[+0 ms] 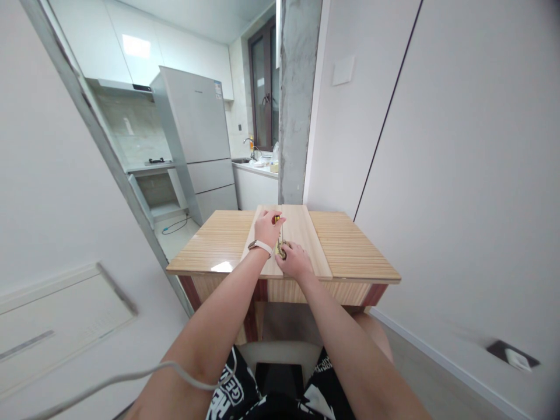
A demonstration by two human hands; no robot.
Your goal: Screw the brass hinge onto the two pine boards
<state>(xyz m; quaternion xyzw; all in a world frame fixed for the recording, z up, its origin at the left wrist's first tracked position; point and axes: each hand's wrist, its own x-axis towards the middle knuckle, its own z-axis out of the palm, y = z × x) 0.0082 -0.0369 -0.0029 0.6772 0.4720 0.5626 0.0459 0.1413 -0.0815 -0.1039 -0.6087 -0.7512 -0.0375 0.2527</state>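
Note:
My left hand [266, 228], with a white-banded watch on the wrist, is closed around the red, yellow and black handle of a screwdriver [276, 220]. A thin shaft seems to point down from it toward a small yellowish-brown object [283, 249] with a dark rounded part. My right hand [296, 260] has its fingers closed on this object and holds it against the pale wooden boards [312, 251]. Its exact kind is too small and too covered by fingers to make out. The screwdriver's tip cannot be seen clearly.
Under the boards stands a striped wooden table [354, 248]. A white cable [170, 366] crosses my left forearm. Walls close in on both sides. Beyond the table are a grey fridge [199, 122], a concrete pillar [298, 105] and a sink counter [262, 169].

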